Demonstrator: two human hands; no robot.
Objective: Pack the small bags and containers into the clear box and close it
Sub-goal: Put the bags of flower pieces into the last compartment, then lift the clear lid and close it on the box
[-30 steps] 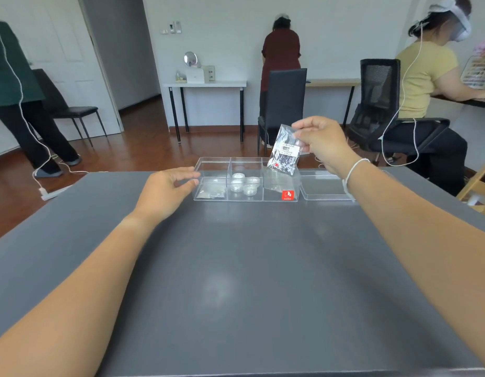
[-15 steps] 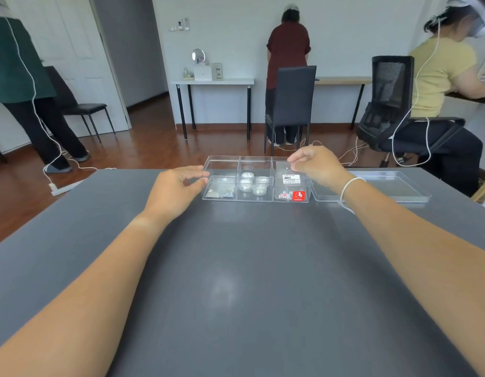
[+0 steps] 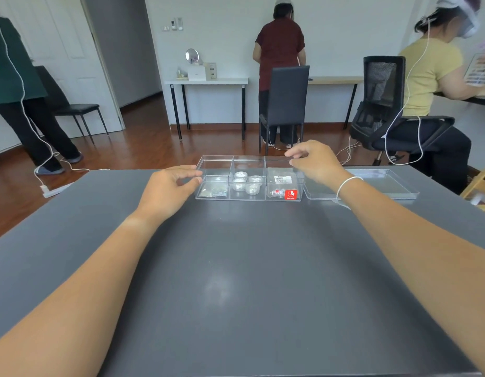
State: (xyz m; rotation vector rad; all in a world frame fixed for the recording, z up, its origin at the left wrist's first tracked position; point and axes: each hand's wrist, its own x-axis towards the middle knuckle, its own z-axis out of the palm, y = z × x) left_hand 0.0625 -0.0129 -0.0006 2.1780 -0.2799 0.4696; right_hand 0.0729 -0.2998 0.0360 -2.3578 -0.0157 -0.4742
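At 12 o'clock on grey table (image 3: 236, 281): clear three-compartment plastic box (image 3: 217, 163) | small clear bags (image 3: 214, 191), round clear containers (image 3: 248, 183) inside | clear flat lid (image 3: 382, 183) off, box's 3 o'clock | left hand (image 3: 168, 189) relaxed, touching box | right hand (image 3: 316, 163) released, empty | judged remaining: closing.

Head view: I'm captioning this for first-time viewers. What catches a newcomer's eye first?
The clear box near the table's far edge: small bag, round containers and labelled bag in its three compartments, left to right. The left hand is at its left end, the right hand hovers over the right compartment; the lid lies to the box's right.
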